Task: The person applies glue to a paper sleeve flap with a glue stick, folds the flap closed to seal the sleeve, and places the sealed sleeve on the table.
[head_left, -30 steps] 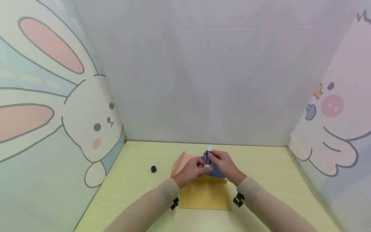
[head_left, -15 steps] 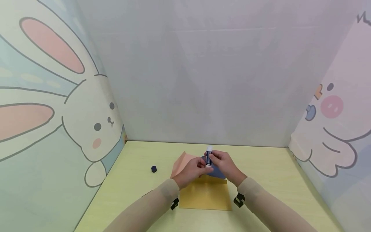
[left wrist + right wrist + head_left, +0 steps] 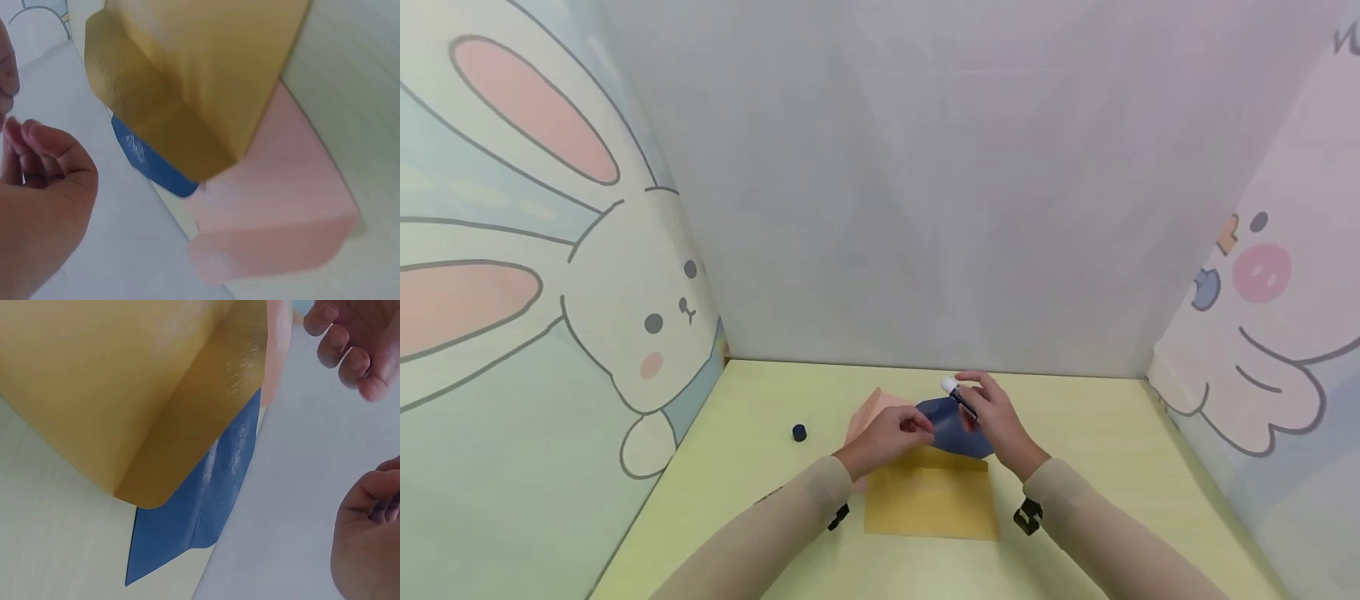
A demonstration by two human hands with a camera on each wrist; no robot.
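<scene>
1. glue stick (image 3: 964, 400) is sitting in the right hand (image 3: 1002, 425), thumb and fingers gripping its dark body; it is hanging over the blue paper (image 3: 953, 437), toward the far edge of the surface (image 3: 1075, 417).

2. its long axis is slanting — the white end is pointing up, toward the far edge and a little to the left, while the other end is running back into the right palm. whether any glue is showing at that white end is too small to tell.

3. the left hand (image 3: 889, 435) is hovering just beside it, to the left and slightly nearer the person. its fingers are curling loosely, thumb close to the fingertips, with nothing visible between them.

4. the relation that seems to count most: the white end is facing away from the yellow paper (image 3: 931, 504), which is lying on the near side of both hands. the right hand is the nearer one to the stick, so it is likely the one governing where that end is aiming.

5. the yellow paper's creased flap is running along its far side, with the blue paper reaching out past it and the pink paper (image 3: 275, 194) showing at its left.

6. the dark cap (image 3: 800, 432) is resting apart, between the papers and the left edge of the surface.
</scene>
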